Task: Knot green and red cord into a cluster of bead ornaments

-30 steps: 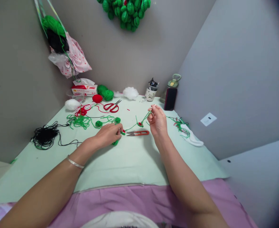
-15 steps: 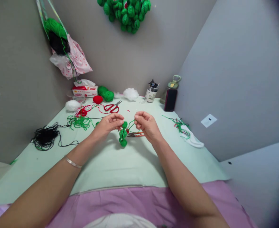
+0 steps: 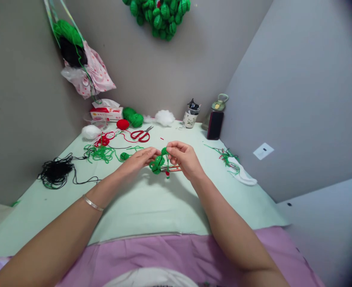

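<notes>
Between my hands hangs a green crocheted piece (image 3: 157, 163) made of small balls with dark lines. My left hand (image 3: 143, 157) is closed on it from the left, its fingertips at the upper balls. My right hand (image 3: 182, 157) pinches the top end of the same piece, close to the left fingertips. A green strand with a small red bit (image 3: 167, 174) dangles below the right fingers. Just behind, orange-handled thread snips (image 3: 173, 169) lie on the table, partly covered by the piece and my right hand. One loose green ball (image 3: 124, 156) rests beside my left hand.
Red-handled scissors (image 3: 140, 136), a red yarn ball (image 3: 122, 124), green yarn (image 3: 133, 117) and white stuffing (image 3: 165, 118) lie at the back. Black yarn (image 3: 56, 172) sits left. A phone (image 3: 215, 125) leans against a bottle (image 3: 219, 103) at back right. Yarn scraps (image 3: 226, 158) lie right.
My hands have come together. My right hand has moved left from the strand onto the top of the green piece, which has tilted and risen slightly. The red bit now hangs lower.
</notes>
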Demonstrator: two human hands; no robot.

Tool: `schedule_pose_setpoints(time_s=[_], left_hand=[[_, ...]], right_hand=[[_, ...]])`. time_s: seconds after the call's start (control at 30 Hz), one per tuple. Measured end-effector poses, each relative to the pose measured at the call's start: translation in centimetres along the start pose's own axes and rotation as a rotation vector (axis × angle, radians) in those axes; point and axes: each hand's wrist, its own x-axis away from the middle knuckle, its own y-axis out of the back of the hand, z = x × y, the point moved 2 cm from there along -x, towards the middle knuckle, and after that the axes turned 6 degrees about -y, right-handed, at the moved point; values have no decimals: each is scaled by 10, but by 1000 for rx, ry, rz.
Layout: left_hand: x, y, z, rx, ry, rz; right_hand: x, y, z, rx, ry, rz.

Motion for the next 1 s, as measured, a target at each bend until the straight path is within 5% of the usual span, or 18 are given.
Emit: schedule_pose_setpoints(time_s=[0.37,0.7,1.0], left_hand=[[9,-5,-8,-10,135,331],[4,1,-8,254,51,105],[1,6,-6,253,9,-84]], right_hand=[[-11,20,4,-292,-4,-179],[-14,29,-2,-331,35,-250],[0,7,5,-67,152,-56]])
